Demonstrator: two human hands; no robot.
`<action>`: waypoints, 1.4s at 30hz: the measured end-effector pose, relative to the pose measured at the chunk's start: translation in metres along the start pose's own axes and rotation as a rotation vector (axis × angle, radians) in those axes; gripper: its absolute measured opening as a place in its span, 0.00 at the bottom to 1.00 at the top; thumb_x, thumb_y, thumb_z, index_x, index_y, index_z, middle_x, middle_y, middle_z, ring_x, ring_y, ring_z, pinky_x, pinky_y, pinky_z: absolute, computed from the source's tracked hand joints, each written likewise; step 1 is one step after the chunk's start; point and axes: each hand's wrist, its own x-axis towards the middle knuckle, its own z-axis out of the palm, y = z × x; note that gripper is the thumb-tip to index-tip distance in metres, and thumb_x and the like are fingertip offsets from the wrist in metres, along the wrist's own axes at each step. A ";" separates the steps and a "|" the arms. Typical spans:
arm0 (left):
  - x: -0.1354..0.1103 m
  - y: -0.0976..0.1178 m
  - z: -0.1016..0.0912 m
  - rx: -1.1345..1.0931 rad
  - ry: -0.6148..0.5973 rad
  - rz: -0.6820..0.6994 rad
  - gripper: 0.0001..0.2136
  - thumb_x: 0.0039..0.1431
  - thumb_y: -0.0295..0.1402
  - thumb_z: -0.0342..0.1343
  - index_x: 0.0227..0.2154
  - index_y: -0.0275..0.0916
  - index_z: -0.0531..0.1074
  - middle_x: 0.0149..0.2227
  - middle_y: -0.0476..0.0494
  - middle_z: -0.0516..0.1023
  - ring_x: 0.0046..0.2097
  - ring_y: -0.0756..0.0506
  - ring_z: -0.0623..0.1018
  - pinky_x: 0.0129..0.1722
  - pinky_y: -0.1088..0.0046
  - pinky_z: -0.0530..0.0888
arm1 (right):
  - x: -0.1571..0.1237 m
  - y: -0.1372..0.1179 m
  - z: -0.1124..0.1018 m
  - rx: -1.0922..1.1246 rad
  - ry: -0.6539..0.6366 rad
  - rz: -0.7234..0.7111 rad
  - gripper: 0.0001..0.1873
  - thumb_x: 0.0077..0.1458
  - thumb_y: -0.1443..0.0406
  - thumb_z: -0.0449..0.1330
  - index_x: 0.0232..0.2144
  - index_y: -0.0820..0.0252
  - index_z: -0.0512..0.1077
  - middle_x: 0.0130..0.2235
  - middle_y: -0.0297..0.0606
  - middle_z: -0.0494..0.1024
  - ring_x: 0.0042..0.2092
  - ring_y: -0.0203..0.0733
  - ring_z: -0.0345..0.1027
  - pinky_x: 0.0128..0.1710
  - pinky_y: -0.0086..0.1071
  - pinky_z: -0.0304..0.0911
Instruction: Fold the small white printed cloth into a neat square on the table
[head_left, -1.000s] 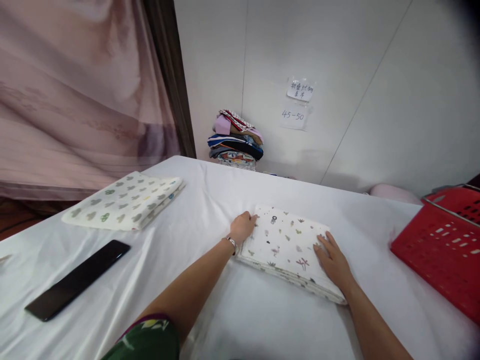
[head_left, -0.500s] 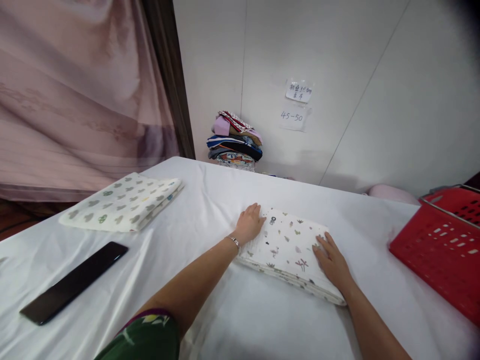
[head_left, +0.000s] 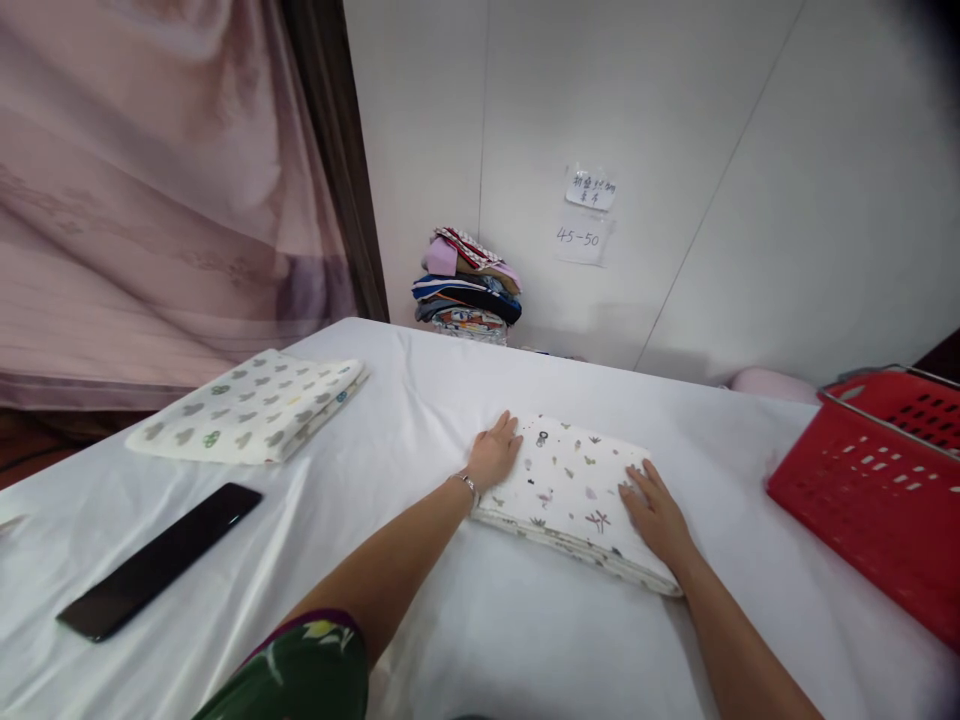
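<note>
A white cloth with small printed figures and plants [head_left: 566, 495] lies folded in layers on the white-covered table [head_left: 420, 620]. My left hand [head_left: 495, 452] rests flat on its left end, fingers stretched out towards the far edge. On the right end lies my right hand [head_left: 658, 515], its fingers spread over the fabric. Neither hand grips the cloth. Another folded white cloth, printed with grey and green cloud-like shapes [head_left: 251, 405], sits at the far left of the table.
A black flat slab-like object [head_left: 161, 560] lies at the left. The red plastic basket [head_left: 862, 500] stands at the right edge. Behind the table rises a stack of folded fabrics [head_left: 469, 285] by the wall, where paper notes [head_left: 589, 190] hang. A pink curtain [head_left: 150, 200] hangs at left.
The view has shifted slightly. Both hands stay on the folded cloth in nearly the same places, and the cloth keeps its shape.
</note>
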 end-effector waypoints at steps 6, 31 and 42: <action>-0.006 0.002 -0.011 -0.009 0.030 -0.216 0.19 0.59 0.35 0.42 0.53 0.37 0.59 0.51 0.36 0.69 0.49 0.43 0.71 0.46 0.69 0.66 | 0.002 -0.006 -0.002 -0.002 -0.007 0.067 0.27 0.52 0.53 0.51 0.51 0.60 0.66 0.63 0.41 0.48 0.61 0.49 0.47 0.56 0.38 0.55; -0.067 0.006 -0.005 -0.262 -0.023 -0.256 0.20 0.57 0.41 0.47 0.50 0.40 0.61 0.36 0.45 0.76 0.37 0.46 0.75 0.33 0.74 0.66 | -0.004 -0.054 -0.034 -0.412 -0.187 -0.205 0.25 0.51 0.61 0.51 0.51 0.60 0.66 0.61 0.41 0.56 0.61 0.52 0.47 0.58 0.46 0.47; -0.069 0.001 -0.002 -0.316 0.022 -0.179 0.16 0.57 0.38 0.49 0.47 0.40 0.63 0.34 0.46 0.76 0.36 0.48 0.75 0.35 0.75 0.67 | -0.062 -0.144 0.023 -0.314 -0.585 -0.448 0.27 0.59 0.51 0.44 0.58 0.52 0.56 0.64 0.37 0.47 0.64 0.46 0.36 0.60 0.47 0.35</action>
